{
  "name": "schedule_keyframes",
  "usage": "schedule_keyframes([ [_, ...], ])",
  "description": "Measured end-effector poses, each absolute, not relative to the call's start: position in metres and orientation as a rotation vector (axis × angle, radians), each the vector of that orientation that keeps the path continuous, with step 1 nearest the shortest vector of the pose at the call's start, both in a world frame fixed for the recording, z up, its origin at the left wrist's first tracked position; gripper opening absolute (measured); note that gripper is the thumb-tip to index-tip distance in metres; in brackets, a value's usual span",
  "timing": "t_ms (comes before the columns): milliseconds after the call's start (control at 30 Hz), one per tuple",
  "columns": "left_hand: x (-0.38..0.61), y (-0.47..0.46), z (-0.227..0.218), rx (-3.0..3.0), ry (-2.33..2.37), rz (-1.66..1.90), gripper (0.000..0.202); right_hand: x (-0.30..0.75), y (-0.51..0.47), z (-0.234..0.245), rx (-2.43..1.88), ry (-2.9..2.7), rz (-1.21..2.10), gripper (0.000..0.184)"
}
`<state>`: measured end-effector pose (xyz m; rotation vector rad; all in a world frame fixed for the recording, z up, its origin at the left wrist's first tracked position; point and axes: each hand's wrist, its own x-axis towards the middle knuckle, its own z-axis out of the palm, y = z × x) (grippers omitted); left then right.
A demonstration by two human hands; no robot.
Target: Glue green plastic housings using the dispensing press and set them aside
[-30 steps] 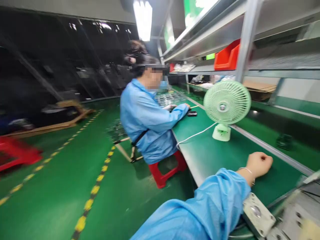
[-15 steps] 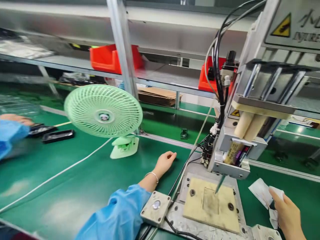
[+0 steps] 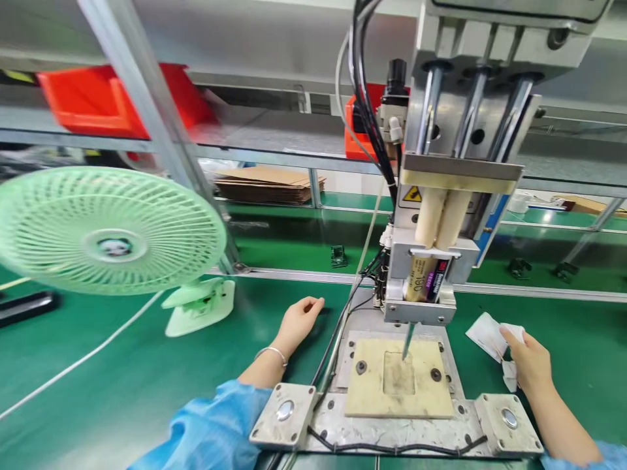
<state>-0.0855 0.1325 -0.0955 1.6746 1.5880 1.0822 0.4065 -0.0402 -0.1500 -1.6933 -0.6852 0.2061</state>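
My left hand (image 3: 297, 321) rests on the green bench mat (image 3: 147, 372) left of the machine, fingers curled loosely with nothing visible in them; a thin bracelet circles the wrist. My right hand (image 3: 525, 358) lies right of the machine, closed on a crumpled white cloth (image 3: 490, 334). Between my hands stands a dispensing press (image 3: 441, 196) whose nozzle tip (image 3: 405, 346) hangs just above a beige fixture plate (image 3: 399, 378) with an empty rectangular recess.
A metal push button (image 3: 285, 410) sits at the base's left corner, another button (image 3: 509, 418) at the right. A mint-green desk fan (image 3: 110, 232) with a white cord stands at left. Red bins (image 3: 93, 98) and folded cardboard (image 3: 267, 184) sit on the racks behind the conveyor.
My view has swung right, from a seated co-worker to the press. My left hand stays on the mat. My right hand with the cloth has come into view.
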Motion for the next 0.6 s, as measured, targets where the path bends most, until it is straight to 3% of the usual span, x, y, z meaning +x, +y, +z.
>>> schedule_keyframes([
  [600,-0.087,0.136,-0.094,1.712,1.676,0.911,0.058,0.392,-0.035,-0.139,-1.613,-0.641,0.370,0.044],
])
